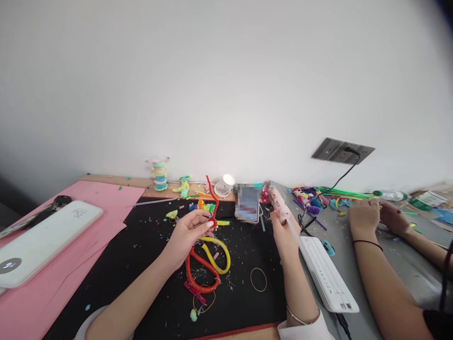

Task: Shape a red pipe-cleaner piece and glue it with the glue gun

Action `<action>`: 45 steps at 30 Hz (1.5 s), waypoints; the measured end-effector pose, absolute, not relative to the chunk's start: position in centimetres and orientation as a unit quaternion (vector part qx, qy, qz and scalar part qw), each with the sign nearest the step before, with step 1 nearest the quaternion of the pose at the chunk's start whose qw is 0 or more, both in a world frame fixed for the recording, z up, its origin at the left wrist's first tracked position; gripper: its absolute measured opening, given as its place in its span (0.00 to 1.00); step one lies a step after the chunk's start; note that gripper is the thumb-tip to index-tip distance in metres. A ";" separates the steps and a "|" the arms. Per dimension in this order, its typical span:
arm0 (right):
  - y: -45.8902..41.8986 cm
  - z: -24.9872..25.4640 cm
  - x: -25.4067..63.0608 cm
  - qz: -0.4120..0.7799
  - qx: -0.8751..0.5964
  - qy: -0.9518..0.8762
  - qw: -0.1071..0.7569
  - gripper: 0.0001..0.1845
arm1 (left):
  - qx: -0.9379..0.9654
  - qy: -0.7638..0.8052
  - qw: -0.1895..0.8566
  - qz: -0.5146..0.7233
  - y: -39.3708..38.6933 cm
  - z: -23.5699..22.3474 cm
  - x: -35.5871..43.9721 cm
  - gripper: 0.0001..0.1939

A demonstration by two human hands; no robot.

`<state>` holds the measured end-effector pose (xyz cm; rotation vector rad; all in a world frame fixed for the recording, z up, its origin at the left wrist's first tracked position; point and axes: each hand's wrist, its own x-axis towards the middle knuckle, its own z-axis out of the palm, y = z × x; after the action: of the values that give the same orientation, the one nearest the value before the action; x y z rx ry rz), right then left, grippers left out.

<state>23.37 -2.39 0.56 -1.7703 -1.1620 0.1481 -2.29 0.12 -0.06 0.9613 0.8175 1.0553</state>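
My left hand [189, 234] is closed in a pinch on a red pipe cleaner [213, 198], whose upper end sticks up past my fingers and whose lower part loops down over the black mat [148, 264]. A yellow pipe cleaner loop [221, 257] lies just below that hand. My right hand [284, 231] is wrapped around a pink glue gun [279, 204], its nozzle pointing away towards the wall. A phone [247, 203] stands between my two hands.
A white power bank [42, 241] rests on pink paper [102, 212] at left. Another white device [327, 276] lies right of my right arm. A second person's hands [378, 217] work among pipe cleaners [339, 194] at right. Small craft pieces and a white cup [224, 185] line the wall.
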 end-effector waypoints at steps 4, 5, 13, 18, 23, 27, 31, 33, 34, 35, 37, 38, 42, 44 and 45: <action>-2.3 0.2 24.9 -0.061 -0.811 -0.457 0.360 0.24 | 0.439 0.370 0.661 0.483 0.2 -0.2 -2.2 0.13; -2.3 -0.1 25.3 -0.076 -0.826 -0.459 0.318 0.24 | 0.442 0.372 0.657 0.484 0.2 -0.3 -2.2 0.13; -1.7 -1.4 26.2 -0.085 -0.862 -0.454 0.211 0.26 | 0.471 0.385 0.641 0.468 0.2 -0.2 -2.3 0.14; -2.0 -0.1 23.8 -0.063 -0.746 -0.482 0.455 0.18 | 0.518 0.373 0.628 0.446 0.1 -0.5 -2.1 0.12; -2.6 0.6 19.1 0.171 -0.573 -0.643 0.479 0.09 | 0.576 0.340 0.643 0.372 -0.3 -1.0 -1.8 0.09; -2.6 0.4 17.5 0.171 -0.544 -0.692 0.443 0.11 | 0.600 0.331 0.640 0.348 -0.4 -1.3 -1.6 0.07; -2.7 0.1 17.6 0.187 -0.555 -0.660 0.470 0.12 | 0.578 0.338 0.648 0.362 -0.1 -1.3 -1.7 0.08; -2.7 0.2 17.6 0.227 -0.553 -0.639 0.484 0.10 | 0.560 0.348 0.651 0.375 0.0 -1.2 -1.8 0.08; -2.8 0.3 17.5 0.250 -0.550 -0.632 0.486 0.09 | 0.551 0.354 0.652 0.382 0.1 -1.1 -1.8 0.09; -2.9 0.4 17.5 0.270 -0.545 -0.629 0.484 0.09 | 0.543 0.361 0.651 0.389 0.1 -1.0 -1.9 0.09; -3.0 0.7 17.3 0.296 -0.534 -0.635 0.472 0.09 | 0.526 0.372 0.650 0.402 0.2 -0.9 -2.0 0.09; -3.1 0.8 17.2 0.299 -0.530 -0.642 0.466 0.10 | 0.519 0.377 0.650 0.408 0.2 -0.9 -2.0 0.10; -3.1 0.9 17.0 0.278 -0.518 -0.676 0.444 0.10 | 0.493 0.387 0.648 0.433 0.2 -0.8 -2.2 0.12; -3.1 0.7 16.9 0.257 -0.518 -0.697 0.424 0.11 | 0.483 0.394 0.643 0.445 0.3 -0.8 -2.2 0.14; -3.1 0.5 16.9 0.246 -0.518 -0.707 0.413 0.10 | 0.478 0.399 0.640 0.450 0.3 -0.8 -2.2 0.14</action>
<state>16.87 -3.10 0.53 -1.3026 -1.7784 0.6180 -2.21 0.27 -0.76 1.0915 0.9097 1.0273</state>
